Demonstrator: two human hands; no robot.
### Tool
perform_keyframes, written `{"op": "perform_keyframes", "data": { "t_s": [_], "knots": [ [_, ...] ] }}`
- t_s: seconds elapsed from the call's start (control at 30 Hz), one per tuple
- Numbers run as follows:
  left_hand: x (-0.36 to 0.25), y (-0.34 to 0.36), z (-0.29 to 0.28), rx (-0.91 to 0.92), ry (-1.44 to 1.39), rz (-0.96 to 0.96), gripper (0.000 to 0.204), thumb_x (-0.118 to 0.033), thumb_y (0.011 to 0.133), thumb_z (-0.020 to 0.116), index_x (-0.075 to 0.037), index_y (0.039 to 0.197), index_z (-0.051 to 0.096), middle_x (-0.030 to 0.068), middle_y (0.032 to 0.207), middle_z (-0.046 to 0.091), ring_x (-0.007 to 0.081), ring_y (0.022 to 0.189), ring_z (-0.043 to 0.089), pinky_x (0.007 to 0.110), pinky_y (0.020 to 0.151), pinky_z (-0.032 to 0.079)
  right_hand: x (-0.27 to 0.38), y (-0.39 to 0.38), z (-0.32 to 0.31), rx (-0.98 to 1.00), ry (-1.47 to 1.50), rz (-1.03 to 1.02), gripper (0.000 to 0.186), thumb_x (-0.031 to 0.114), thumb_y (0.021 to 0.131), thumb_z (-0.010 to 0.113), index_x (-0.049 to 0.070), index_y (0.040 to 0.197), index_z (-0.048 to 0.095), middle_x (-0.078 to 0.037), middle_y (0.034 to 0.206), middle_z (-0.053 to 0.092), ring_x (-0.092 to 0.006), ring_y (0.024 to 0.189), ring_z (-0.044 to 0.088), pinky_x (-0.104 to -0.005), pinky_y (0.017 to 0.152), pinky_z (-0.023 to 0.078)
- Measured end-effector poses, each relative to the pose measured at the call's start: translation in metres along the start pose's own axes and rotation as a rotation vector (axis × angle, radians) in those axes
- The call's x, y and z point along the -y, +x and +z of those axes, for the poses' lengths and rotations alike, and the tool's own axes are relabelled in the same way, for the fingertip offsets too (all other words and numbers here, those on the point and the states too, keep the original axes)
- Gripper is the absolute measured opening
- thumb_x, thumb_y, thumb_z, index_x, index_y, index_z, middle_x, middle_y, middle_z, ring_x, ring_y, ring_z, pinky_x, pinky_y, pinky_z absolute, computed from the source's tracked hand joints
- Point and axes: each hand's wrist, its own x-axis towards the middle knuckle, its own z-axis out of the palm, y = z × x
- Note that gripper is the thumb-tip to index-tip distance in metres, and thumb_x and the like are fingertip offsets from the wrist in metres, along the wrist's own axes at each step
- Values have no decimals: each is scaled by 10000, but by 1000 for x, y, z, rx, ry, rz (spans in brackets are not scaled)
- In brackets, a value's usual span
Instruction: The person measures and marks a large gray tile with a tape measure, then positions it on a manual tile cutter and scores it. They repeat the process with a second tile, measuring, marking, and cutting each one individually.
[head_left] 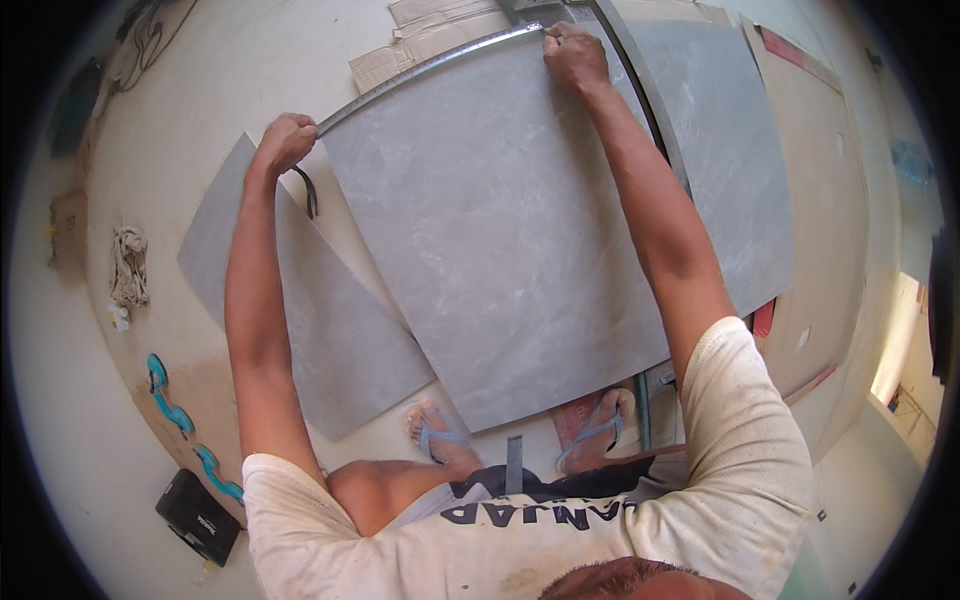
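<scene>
Matt grey stone-look tile under a shiny metal straightedge.

Black case beside blue clamps; rag; cardboard.

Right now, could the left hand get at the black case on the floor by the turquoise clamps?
Probably not without letting go: the left hand grips the metal straightedge at the grey tile's far edge, while the black case lies behind the elbow, though nothing blocks it.
</scene>
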Motion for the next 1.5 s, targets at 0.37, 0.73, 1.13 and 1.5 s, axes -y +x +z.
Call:
{"op": "perform_keyframes", "data": {
  "t_s": [0.37, 0.73, 1.13, 1.5],
  "knots": [
    [4, -2, -2, -3, -11, 48, 269, -226, 764, 517, 12, 780, 642, 68, 647, 571, 160, 646, 545, 333, 612, 447, 10, -22, -14, 9, 101, 154, 291, 355, 903, 561, 174, 1061, 726, -170, 970, 712, -374, 942, 675, -450, 848, 526],
    [0, -4, -2, 11, -47, -3, 247, -191, 767, 520, 13, 796, 656, 68, 646, 584, 160, 657, 550, 327, 639, 461, 7, -23, -14, 7, 84, 107, 276, 313, 892, 556, 186, 1067, 728, -161, 984, 711, -370, 942, 676, -444, 845, 528],
    [3, -4, 0, 26, -91, -3, 277, -218, 758, 512, 18, 795, 652, 106, 643, 583, 180, 646, 559, 337, 627, 459, 5, -22, -17, 66, 29, 133, 297, 333, 883, 545, 163, 1061, 711, -173, 1022, 702, -371, 981, 663, -439, 871, 527],
    [14, -1, 6, 16, -92, -18, 289, -244, 765, 521, 4, 804, 666, 91, 662, 592, 179, 670, 571, 341, 653, 474, 10, -16, -14, 103, -35, 135, 291, 324, 897, 512, 156, 1035, 705, -149, 1036, 705, -361, 998, 664, -456, 883, 525]
  ]
}}
